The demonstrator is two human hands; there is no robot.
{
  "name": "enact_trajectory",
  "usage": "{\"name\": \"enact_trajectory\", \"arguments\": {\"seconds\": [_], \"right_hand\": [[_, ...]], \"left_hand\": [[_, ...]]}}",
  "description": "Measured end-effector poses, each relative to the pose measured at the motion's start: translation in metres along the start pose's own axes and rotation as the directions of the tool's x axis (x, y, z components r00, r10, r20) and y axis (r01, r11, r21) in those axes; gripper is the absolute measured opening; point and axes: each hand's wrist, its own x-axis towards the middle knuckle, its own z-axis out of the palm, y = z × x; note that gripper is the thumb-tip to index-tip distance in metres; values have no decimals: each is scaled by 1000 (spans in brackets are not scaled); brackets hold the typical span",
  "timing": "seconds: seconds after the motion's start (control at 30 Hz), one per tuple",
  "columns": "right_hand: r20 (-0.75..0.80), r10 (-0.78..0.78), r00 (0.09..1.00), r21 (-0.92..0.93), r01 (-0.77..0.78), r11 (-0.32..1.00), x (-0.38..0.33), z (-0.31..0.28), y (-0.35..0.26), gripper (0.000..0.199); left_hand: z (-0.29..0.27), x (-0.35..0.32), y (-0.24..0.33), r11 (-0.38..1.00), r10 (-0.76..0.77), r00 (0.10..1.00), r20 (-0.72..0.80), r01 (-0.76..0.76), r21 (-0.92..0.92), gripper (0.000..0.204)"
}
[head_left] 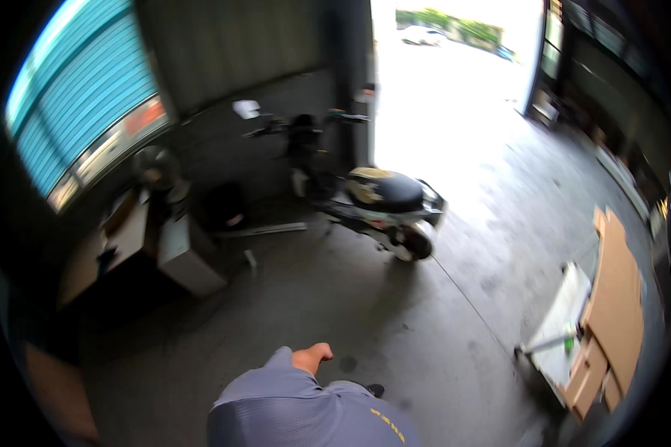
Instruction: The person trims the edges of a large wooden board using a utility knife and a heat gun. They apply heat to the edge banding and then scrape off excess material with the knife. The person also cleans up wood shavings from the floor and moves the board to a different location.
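My left hand point(317, 357) is in front of my body, just past the edge of my grey short-sleeved shirt point(291, 406). Its fingers look curled in, with nothing visible in them, though the hand is small and slightly blurred. It is above the grey concrete floor point(298, 305) and touches nothing that I can see. The dark tip of a shoe point(376, 390) pokes out beyond the shirt. My right hand does not show. Ahead of me, a scooter point(388, 192) with a black and pale seat stands by the doorway.
To the left are a desk-like unit point(190, 257), a fan point(155, 165) and a window with blue slats point(89, 89). Metal strips point(265, 230) lie near the scooter. At right, flat brown cardboard point(615, 290) rests on a wheeled cart point(552, 343). A bright open doorway point(455, 97) leads outside.
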Motion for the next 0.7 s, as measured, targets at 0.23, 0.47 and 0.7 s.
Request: {"name": "enact_trajectory", "arguments": {"seconds": [0.23,0.47,0.7], "right_hand": [[-156,173,972,376,-103,921,118,-79,126,25],[-357,223,907,533,2,846,255,-104,-120,34],[-252,-57,966,425,163,890,424,-133,-336,38]], "left_hand": [[-58,59,359,880,471,876,103,-459,-122,45],[-37,75,634,877,462,846,265,-481,9,48],[-20,105,878,790,604,711,360,-595,-148,42]]}}
